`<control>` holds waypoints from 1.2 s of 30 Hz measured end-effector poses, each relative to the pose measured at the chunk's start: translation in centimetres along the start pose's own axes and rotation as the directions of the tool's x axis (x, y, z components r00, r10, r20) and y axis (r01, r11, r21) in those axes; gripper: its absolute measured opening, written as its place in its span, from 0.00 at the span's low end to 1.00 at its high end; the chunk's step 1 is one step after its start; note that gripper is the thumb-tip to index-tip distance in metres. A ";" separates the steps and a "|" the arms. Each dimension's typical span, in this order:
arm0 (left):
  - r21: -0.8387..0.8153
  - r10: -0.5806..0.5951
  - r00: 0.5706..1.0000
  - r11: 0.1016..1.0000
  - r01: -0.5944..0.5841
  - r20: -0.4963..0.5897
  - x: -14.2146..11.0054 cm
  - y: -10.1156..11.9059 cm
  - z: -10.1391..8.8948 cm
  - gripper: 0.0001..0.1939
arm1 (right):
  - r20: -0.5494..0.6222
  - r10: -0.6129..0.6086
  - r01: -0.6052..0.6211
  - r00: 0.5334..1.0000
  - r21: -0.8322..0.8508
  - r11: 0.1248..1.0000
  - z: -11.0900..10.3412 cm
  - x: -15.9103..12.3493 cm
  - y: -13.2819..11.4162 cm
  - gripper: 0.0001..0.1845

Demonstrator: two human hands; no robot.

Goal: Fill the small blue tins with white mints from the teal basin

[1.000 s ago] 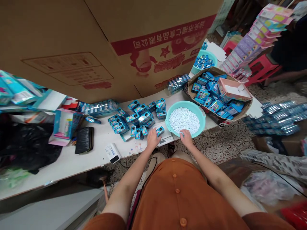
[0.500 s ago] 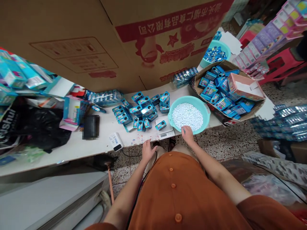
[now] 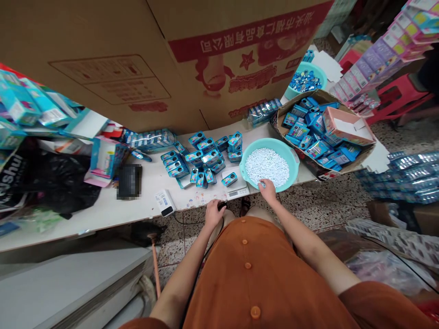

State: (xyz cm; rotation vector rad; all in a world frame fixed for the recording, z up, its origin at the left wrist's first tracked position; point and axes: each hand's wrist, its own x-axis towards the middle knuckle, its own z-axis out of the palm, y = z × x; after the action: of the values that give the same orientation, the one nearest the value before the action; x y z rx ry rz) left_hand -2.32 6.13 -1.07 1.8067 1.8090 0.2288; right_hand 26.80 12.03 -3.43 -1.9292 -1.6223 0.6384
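Note:
My right hand point(image 3: 268, 189) is at the near rim of a turquoise basin point(image 3: 294, 161), its fingers closed together around something small that I cannot make out. Small white pellets point(image 3: 267, 167) fill the basin's bottom. At the table's front edge is my left hand point(image 3: 213, 214), thumb apart from the fingers and nothing visible in it. Between the hands lies a small white scale point(image 3: 237, 193) with a grey display. One blue tin point(image 3: 229, 179) rests on or just behind the scale. Several more blue tins point(image 3: 210, 157) stand grouped farther back.
A tall cardboard carton point(image 3: 192, 91) rises behind the table point(image 3: 137, 212). To the right, an open box point(image 3: 322, 176) holds blue packs. Farther back sits a second basin point(image 3: 317, 73). A white power bank point(image 3: 164, 203) and a black plastic bag point(image 3: 72, 187) are at left.
My left hand has pulled back slightly toward me, its fingers more bent than before. My right hand stays at the basin rim with a small shift of the fingers.

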 end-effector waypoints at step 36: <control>-0.081 -0.084 0.991 0.994 0.075 -0.109 -3.9 -0.5 -0.3 0.12 | 0.478 -0.087 0.224 0.874 -0.237 0.945 0.6 6.4 0.0 0.19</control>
State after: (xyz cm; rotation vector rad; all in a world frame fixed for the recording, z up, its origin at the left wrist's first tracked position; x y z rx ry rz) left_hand -3.22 2.46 -0.06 1.6955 1.9183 0.3705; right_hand 27.49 18.35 -3.98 -1.9049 -2.2548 0.8887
